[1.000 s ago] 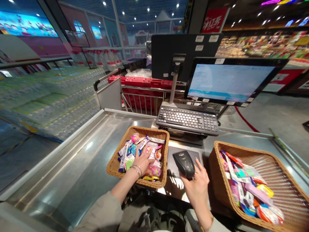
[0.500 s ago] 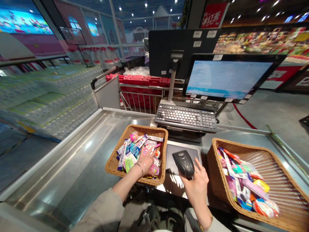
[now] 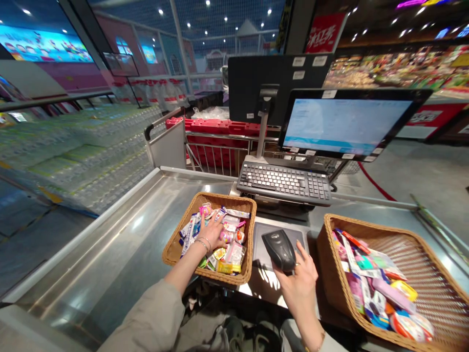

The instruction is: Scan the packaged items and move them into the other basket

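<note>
In the head view, the packets point(image 3: 232, 256) beneath the left hand point(image 3: 208, 234) are partly covered by its palm and fingers, and their labels are too small to be read. The right basket point(image 3: 381, 225) is cut off by the picture's edge, and the writing on the screen point(image 3: 344, 124) is washed out. On the metal tabletop point(image 3: 120, 254), the left basket point(image 3: 252, 239) is filled with packets; the keyboard point(image 3: 284, 182) is set behind. Between the baskets, a grey plate point(image 3: 261, 254) is partly blocked by the scanner point(image 3: 280, 250) (a black, handheld one). The left hand's fingers are spread on the packets; whether any is gripped cannot be told. The scanner is grasped by the right hand point(image 3: 298, 281), its handle mostly hidden.
</note>
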Tool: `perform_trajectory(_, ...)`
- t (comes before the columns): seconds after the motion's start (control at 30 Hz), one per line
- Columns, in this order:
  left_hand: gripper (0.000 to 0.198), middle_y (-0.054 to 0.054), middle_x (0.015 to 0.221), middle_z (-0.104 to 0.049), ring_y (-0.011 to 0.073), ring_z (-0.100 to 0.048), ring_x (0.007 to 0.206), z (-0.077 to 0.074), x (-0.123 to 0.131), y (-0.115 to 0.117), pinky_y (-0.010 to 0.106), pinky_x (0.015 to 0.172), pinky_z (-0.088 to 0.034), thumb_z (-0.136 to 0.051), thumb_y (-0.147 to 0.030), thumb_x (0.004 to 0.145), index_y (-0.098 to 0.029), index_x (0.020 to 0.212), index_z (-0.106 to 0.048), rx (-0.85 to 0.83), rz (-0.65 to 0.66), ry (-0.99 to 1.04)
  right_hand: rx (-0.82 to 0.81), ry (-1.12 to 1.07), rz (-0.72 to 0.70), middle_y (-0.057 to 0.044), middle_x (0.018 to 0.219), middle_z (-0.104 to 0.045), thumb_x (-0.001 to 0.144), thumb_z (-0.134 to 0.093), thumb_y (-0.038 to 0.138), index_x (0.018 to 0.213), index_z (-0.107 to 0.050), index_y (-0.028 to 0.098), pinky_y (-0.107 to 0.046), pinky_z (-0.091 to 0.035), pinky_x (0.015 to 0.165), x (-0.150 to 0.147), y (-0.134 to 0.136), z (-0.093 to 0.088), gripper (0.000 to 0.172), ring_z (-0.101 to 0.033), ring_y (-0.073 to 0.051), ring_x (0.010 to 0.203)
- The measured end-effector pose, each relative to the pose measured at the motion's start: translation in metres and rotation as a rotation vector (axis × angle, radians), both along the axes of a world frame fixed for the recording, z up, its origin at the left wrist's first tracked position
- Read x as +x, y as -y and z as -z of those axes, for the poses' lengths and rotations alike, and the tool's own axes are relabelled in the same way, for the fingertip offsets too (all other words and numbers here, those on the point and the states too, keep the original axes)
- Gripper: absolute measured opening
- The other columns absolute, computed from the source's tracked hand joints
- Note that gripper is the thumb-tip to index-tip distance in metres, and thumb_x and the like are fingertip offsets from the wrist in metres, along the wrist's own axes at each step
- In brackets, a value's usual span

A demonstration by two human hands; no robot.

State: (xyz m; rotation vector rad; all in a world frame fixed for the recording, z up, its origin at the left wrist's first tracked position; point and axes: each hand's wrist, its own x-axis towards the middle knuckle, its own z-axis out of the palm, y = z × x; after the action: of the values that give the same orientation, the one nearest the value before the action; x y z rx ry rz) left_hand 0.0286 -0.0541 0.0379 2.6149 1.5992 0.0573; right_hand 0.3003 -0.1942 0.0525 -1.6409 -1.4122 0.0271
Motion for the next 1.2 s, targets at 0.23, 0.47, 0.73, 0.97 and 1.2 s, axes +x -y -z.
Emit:
perform_trajectory(0.23,0.045,0.010,0.148,-0.048,0.0409,-0.022,0.146,0.007,-0.006,-0.001,0.077,0.107,0.005,-0.057,-0.064,0.081,-0.030,0.106,-0.072,-0.040,-0.083,0.036,-0.008,0.006,0.002,-0.019,0.118,-0.064,0.080,-0.062,0.049,0.098,-0.069,0.017,-0.055,-0.040,0.100,0.004,0.001,0.001,0.038,-0.052,-0.034,0.124)
perform_trajectory(0.47,0.036,0.011,0.143,-0.053,0.0412,-0.028,0.144,0.010,0.000,0.004,0.075,0.108,0.007,-0.074,-0.058,0.069,-0.024,0.081,-0.071,-0.052,-0.003,0.063,0.015,0.002,0.013,-0.018,0.118,-0.064,0.080,-0.061,0.048,0.098,-0.068,0.017,-0.055,-0.039,0.100,0.004,0.002,-0.002,0.036,-0.052,-0.034,0.122)
perform_trajectory(0.73,0.030,0.010,0.140,-0.057,0.0383,-0.034,0.141,-0.012,0.006,0.011,0.073,0.111,0.008,-0.079,-0.046,0.069,-0.023,0.084,-0.066,0.111,-0.002,0.143,-0.009,0.019,0.017,-0.019,0.120,-0.064,0.081,-0.060,0.049,0.102,-0.067,0.015,-0.057,-0.036,0.103,0.009,0.002,0.005,0.040,-0.051,-0.035,0.125)
perform_trajectory(0.97,0.025,0.011,0.143,-0.054,0.0372,-0.033,0.142,-0.038,0.022,0.020,0.073,0.113,0.000,-0.071,-0.039,0.078,-0.023,0.096,-0.064,0.345,-0.006,0.235,0.022,0.069,-0.014,-0.015,0.115,-0.067,0.082,-0.060,0.048,0.104,-0.065,0.017,-0.059,-0.031,0.106,0.008,0.002,0.000,0.038,-0.051,-0.035,0.125)
perform_trajectory(1.2,0.024,0.011,0.147,-0.049,0.0353,-0.027,0.145,-0.058,0.051,0.024,0.071,0.115,-0.002,-0.068,-0.029,0.079,-0.023,0.101,-0.062,0.441,-0.033,0.283,0.035,0.152,-0.048,-0.009,0.113,-0.070,0.080,-0.063,0.040,0.100,-0.065,0.022,-0.060,-0.028,0.105,0.009,0.001,-0.018,0.027,-0.049,-0.035,0.128)
